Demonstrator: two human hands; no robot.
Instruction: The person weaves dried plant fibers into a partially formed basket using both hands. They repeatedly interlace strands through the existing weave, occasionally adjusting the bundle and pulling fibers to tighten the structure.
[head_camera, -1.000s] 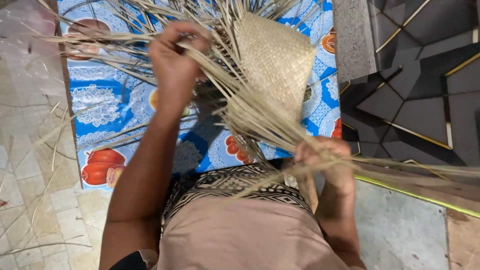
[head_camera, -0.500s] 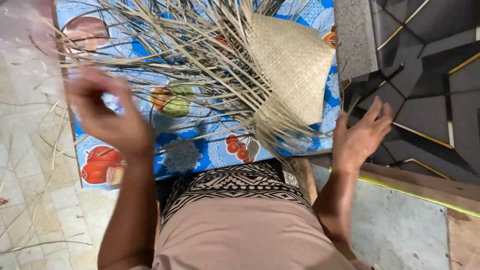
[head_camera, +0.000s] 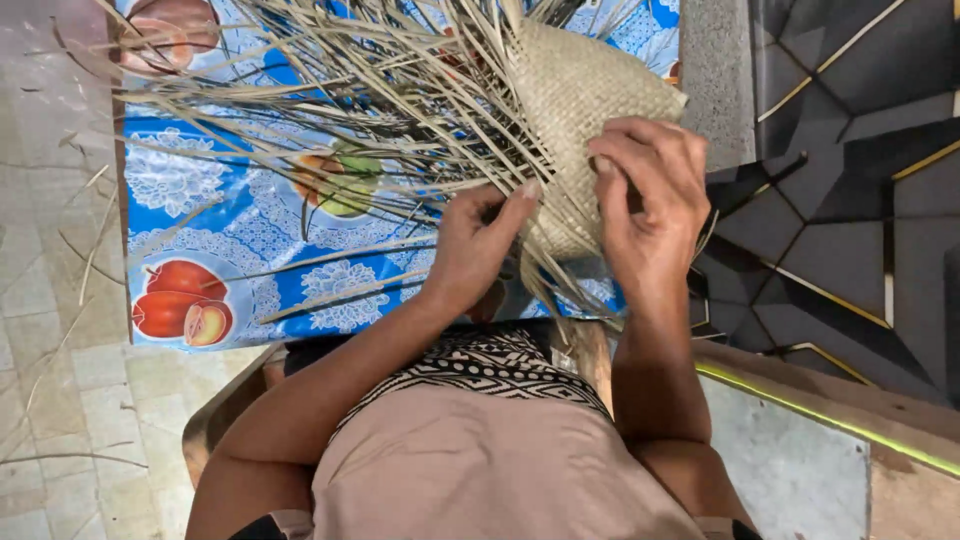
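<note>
Seen from above, a person's two hands work at a half-woven straw mat (head_camera: 580, 110). The left hand (head_camera: 475, 250) pinches loose straw strips (head_camera: 330, 90) at the woven edge — the right hand (head_camera: 650, 200) lies flat on the weave. Beneath lies a blue fruit-patterned cloth (head_camera: 230, 240) on the floor.

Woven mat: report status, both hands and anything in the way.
Left hand fingers on loose strips at the weave's edge. Right hand flat on woven mat. Strips fan across blue fruit-print cloth.
</note>
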